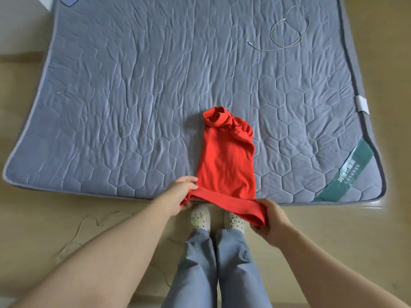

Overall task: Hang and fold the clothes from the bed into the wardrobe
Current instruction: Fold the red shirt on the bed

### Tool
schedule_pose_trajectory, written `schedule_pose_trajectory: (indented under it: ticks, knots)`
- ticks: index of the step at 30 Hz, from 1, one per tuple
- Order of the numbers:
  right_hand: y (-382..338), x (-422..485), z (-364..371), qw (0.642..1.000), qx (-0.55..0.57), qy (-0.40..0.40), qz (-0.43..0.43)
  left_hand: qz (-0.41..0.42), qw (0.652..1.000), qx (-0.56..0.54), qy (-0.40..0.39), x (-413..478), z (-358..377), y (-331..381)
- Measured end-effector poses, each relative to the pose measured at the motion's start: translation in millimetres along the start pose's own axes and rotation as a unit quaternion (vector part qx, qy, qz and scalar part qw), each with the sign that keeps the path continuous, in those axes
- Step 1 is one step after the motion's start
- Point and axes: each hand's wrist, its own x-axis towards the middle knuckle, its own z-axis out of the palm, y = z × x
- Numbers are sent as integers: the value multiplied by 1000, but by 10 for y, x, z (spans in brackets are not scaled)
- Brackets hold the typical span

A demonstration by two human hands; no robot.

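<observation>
Both hands clamp the hem of the red top (225, 161), left hand (181, 194) and right hand (270, 221) at opposite corners; its body and rumpled collar lie on the bed (111, 96). Judging by this, folding is barely begun, and the wardrobe is out of view, so putting away remains
</observation>
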Motion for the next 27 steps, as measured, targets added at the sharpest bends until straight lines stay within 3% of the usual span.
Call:
schedule_pose_trajectory:
  ticks: [7,10,13,18,20,22,24,27]
  knots:
    - [-1398,560,746,995,-34,19,-94,78,994,-68,16,620,223,1419]
    - [-1744,836,919,977,-133,57,-156,115,990,60,46,862,321,1756]
    - [-1773,1086,938,968,-183,69,-158,121,963,234,61,1134,358,1751]
    - [-1847,1563,944,954,-222,83,-182,79,952,280,96,1670,431,1744]
    - [-1861,1686,922,955,-222,88,-178,72,904,411,95,1863,491,1753]
    - [-1892,1785,899,956,-216,90,-176,96,812,565,112,2035,575,1767]
    - [-1930,1860,893,955,-217,90,-179,136,769,613,120,2159,663,1780]
    - [-1976,1903,886,958,-214,73,-175,216,724,626,194,2298,782,1824]
